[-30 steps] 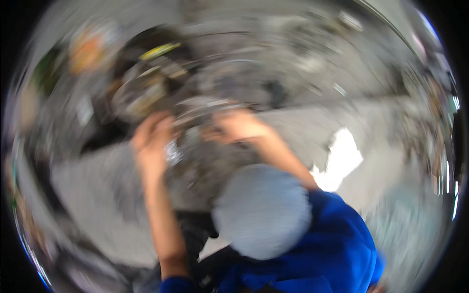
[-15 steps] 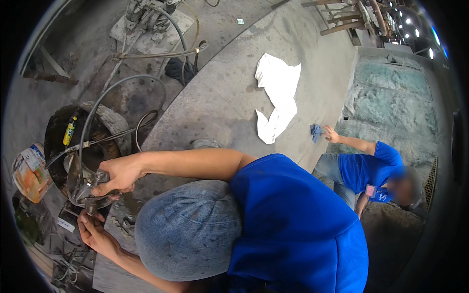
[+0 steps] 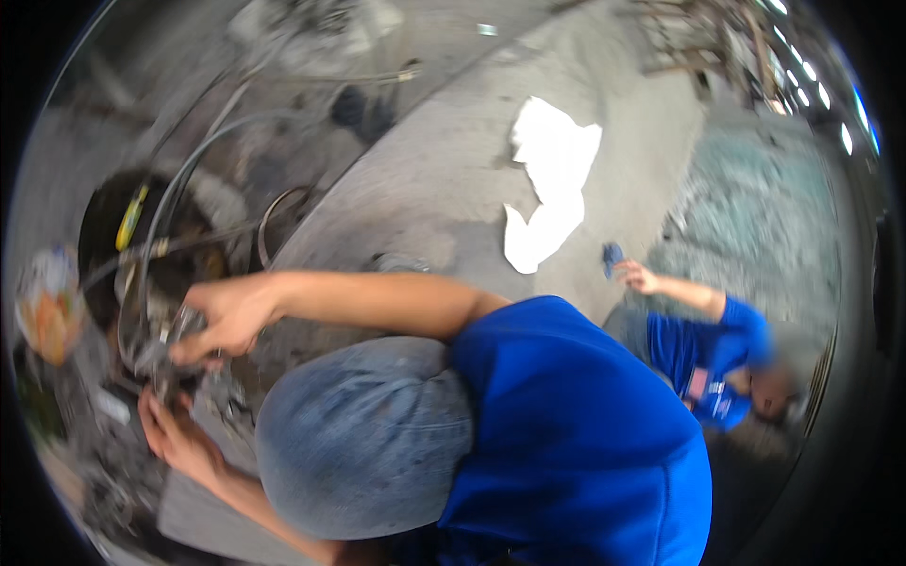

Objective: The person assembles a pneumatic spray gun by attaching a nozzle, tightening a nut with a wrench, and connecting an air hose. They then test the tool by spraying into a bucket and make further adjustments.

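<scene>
The picture is smeared by motion. My right hand [image 3: 231, 321] is closed round a dirty grey metal fitting [image 3: 156, 357], thumb toward its lower side. Below it, my left hand [image 3: 184, 441] has bent fingers round the fitting's lower end; their tips are partly hidden. A grey hose [image 3: 162, 203] arches down to the fitting. Between my forearms bulges my denim-covered knee, hiding part of the floor. Just past the fitting stands a dark round tub [image 3: 94, 212], with a yellow bottle [image 3: 132, 217] in it.
A bag with orange contents [image 3: 49, 316] lies left of the tub. Ahead, a white cloth [image 3: 557, 179] lies on the grey curved surface [image 3: 453, 160]. At the right sits a co-worker in blue [image 3: 703, 354], a blue rag [image 3: 612, 258] by one hand. Machinery [image 3: 321, 28] stands far left.
The view has shifted and blurred. Both my hands have moved slightly left with the fitting and keep their grip. The co-worker has leaned a little, with the rag still by the hand.
</scene>
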### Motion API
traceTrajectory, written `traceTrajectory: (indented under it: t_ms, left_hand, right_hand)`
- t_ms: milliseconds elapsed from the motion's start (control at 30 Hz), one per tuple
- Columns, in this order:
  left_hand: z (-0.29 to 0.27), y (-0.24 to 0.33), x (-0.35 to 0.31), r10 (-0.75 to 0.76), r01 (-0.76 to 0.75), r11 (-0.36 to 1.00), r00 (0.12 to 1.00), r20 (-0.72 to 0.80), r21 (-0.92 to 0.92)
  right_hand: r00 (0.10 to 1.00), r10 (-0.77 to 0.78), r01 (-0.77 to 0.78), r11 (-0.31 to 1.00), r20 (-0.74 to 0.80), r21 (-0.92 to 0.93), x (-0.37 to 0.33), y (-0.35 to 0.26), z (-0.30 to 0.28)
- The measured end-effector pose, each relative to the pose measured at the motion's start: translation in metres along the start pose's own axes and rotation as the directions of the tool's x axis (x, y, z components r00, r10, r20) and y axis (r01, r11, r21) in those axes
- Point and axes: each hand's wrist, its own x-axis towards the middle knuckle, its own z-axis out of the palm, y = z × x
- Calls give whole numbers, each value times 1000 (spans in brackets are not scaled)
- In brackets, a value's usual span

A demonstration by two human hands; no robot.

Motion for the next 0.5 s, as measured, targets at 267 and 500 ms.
traceTrajectory:
  t_ms: [267, 500]
  left_hand:
    - [32, 22, -15, 82, -74, 995, 987, 139, -61]
    - [36, 30, -9, 56, -63, 997, 985, 160, 39]
  right_hand:
    - [989, -72, 54, 989, -128, -136, -7, 2, -12]
    - [996, 90, -93, 951, -26, -295, -12, -2, -14]
